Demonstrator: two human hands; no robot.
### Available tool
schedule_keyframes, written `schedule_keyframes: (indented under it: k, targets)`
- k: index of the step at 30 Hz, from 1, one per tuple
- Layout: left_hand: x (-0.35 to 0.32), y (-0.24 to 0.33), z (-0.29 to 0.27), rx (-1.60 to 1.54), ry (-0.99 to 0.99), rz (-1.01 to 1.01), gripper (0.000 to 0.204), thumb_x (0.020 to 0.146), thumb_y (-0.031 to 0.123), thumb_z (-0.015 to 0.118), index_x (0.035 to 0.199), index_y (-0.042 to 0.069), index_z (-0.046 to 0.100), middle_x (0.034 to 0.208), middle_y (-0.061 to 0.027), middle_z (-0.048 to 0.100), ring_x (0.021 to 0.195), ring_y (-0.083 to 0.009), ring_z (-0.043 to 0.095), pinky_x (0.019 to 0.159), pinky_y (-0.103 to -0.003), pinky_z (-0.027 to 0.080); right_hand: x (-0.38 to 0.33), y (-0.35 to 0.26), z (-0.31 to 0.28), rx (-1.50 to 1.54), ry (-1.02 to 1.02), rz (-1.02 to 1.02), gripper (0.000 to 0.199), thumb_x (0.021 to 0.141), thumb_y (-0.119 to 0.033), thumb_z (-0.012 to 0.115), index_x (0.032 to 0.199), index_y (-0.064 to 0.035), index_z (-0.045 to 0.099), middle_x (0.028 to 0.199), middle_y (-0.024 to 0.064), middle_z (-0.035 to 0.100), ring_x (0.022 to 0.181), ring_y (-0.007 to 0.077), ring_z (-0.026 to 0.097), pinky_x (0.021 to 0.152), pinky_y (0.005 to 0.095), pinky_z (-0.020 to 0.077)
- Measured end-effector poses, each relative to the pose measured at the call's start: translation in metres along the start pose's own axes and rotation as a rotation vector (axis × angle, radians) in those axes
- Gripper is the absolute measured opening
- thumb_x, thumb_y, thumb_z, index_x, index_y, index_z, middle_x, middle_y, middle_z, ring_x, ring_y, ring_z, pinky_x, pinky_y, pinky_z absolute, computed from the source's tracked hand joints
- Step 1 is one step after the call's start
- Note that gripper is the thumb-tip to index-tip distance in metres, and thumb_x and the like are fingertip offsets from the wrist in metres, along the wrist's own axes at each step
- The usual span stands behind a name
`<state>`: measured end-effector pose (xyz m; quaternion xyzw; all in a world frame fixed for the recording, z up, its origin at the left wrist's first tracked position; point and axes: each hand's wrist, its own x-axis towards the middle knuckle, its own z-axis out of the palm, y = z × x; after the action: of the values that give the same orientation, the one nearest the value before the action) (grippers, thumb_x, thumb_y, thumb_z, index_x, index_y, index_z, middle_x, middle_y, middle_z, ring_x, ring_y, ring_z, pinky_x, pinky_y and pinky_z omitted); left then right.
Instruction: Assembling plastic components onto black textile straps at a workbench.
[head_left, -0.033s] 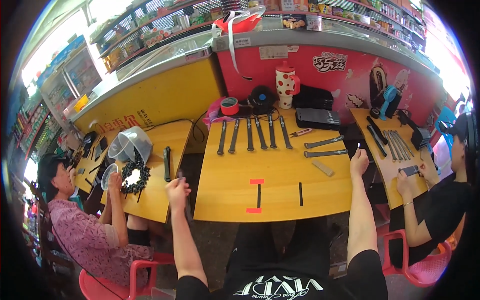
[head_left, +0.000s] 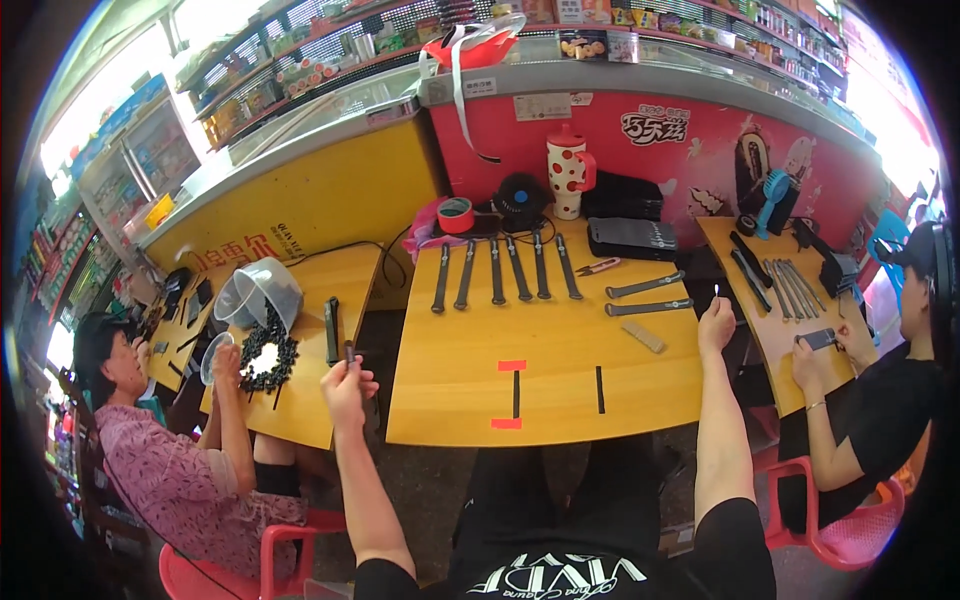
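Observation:
My left hand [head_left: 345, 388] is raised over the right edge of the left yellow table [head_left: 300, 415], pinching a small dark stick-like part [head_left: 349, 352]. My right hand [head_left: 716, 326] is lifted at the right edge of the middle yellow table [head_left: 560, 350] and holds a thin small pin [head_left: 716, 292] upright between its fingertips. On the middle table lie a row of several long dark tools [head_left: 500, 270], two grey-handled tools [head_left: 645, 285], a tan block [head_left: 643, 336], and red and black tape marks [head_left: 512, 392].
A seated person [head_left: 170, 470] on the left works at a pile of black parts [head_left: 265, 350] beside a clear bowl [head_left: 258, 292]. Another person [head_left: 870, 400] sits at the right table [head_left: 790, 330] with tools. A spotted mug [head_left: 568, 170], fan [head_left: 520, 195], tape roll [head_left: 456, 214] and black cases [head_left: 630, 238] stand at the back.

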<state>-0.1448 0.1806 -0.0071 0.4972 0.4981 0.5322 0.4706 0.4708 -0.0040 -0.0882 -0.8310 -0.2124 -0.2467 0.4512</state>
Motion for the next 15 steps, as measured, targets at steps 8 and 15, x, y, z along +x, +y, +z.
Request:
schedule_keyframes:
  k: [8, 15]
  targets:
    - [-0.157, 0.064, 0.099, -0.763, -0.752, -0.474, 0.03, 0.103, 0.023, 0.044, 0.115, -0.001, 0.059, 0.061, -0.0045, 0.053, 0.043, -0.0108, 0.046, 0.04, -0.023, 0.037, -0.037, -0.08, -0.075, 0.405, 0.091, -0.347, 0.015, 0.095, -0.006, 0.053, 0.102, 0.0027, 0.062, 0.081, 0.0129, 0.06, 0.069, 0.0243, 0.058, 0.064, 0.0339, 0.0469]
    - [-0.194, 0.03, 0.147, -0.767, -0.834, -0.694, 0.034, 0.104, 0.025, 0.041, 0.126, 0.002, 0.055, 0.059, -0.0053, 0.05, 0.041, -0.0108, 0.04, 0.038, -0.023, 0.033, -0.185, -0.194, -0.205, 0.683, -0.636, -0.496, 0.019, 0.081, 0.005, 0.063, 0.099, 0.0004, 0.063, 0.073, 0.0124, 0.058, 0.06, 0.0285, 0.059, 0.052, 0.0357, 0.0467]
